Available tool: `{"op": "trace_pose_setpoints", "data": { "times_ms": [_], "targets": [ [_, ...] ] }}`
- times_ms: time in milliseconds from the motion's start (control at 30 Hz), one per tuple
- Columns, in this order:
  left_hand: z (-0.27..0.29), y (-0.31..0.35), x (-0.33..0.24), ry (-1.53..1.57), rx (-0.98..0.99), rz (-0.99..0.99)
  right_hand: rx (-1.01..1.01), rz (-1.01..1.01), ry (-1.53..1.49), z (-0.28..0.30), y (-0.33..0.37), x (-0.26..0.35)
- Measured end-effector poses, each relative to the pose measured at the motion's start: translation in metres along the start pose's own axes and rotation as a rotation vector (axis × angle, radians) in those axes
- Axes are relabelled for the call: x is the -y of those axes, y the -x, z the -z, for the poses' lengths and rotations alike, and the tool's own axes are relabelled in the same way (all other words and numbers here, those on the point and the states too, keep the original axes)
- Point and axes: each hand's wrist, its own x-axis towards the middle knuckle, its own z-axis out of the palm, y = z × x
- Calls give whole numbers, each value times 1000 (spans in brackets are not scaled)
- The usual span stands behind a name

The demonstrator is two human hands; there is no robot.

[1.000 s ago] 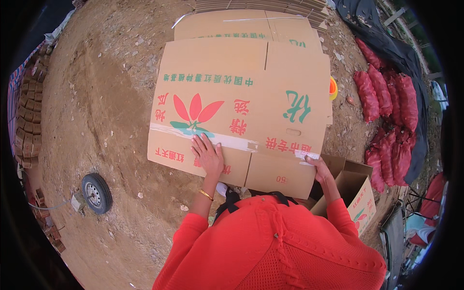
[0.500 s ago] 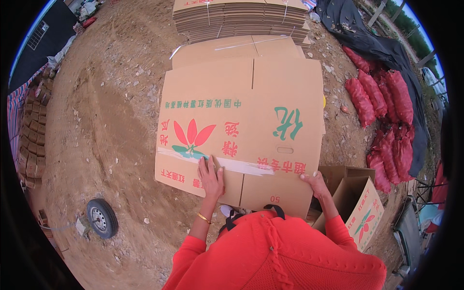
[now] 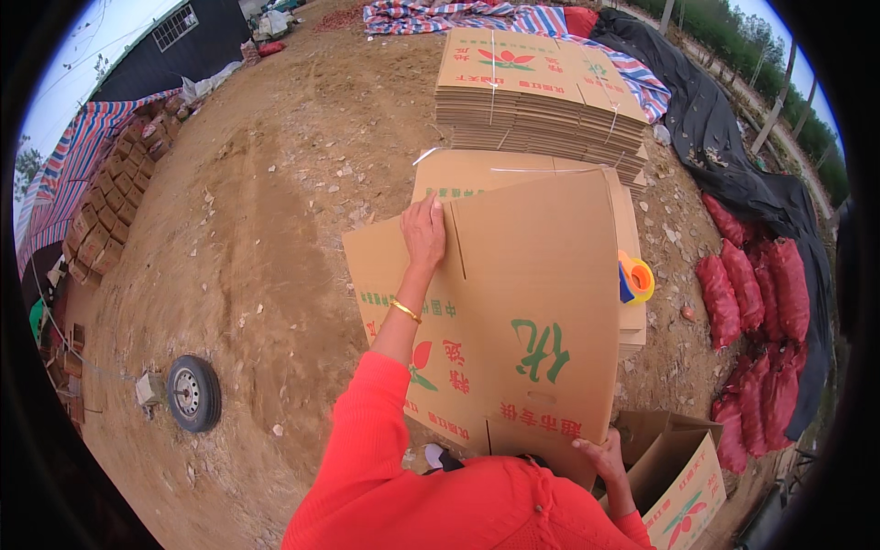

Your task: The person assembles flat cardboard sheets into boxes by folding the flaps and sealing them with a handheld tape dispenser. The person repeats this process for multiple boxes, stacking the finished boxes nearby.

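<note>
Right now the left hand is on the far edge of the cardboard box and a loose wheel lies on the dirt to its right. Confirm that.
Not quite. The head view shows the wheel on the dirt to the left of the cardboard box, not its right. The left hand does rest on the far edge.

Two hands (image 3: 423,231), one wheel (image 3: 193,393)

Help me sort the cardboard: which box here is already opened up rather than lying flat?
The open box at lower right, beside the right hand. The stack is flat, as is the sheet in the hands.
</note>
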Motion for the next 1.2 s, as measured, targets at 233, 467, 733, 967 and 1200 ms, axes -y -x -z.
{"op": "trace_pose_setpoints", "data": {
  "times_ms": [233,467,733,967,1200],
  "targets": [
    [6,77,83,143,-463,185,149,14,172,-3,-11,-13],
    [71,107,107,14,-506,231,200,3,206,-17,-22,0],
    [177,123,89,181,-699,321,357,116,334,-27,-42,-14],
    [255,147,10,5,-700,-215,542,398,997,-49,-93,-15],
    [282,170,-70,-310,-438,-663,664,426,-89,-181,-97,147]
  ]
}}
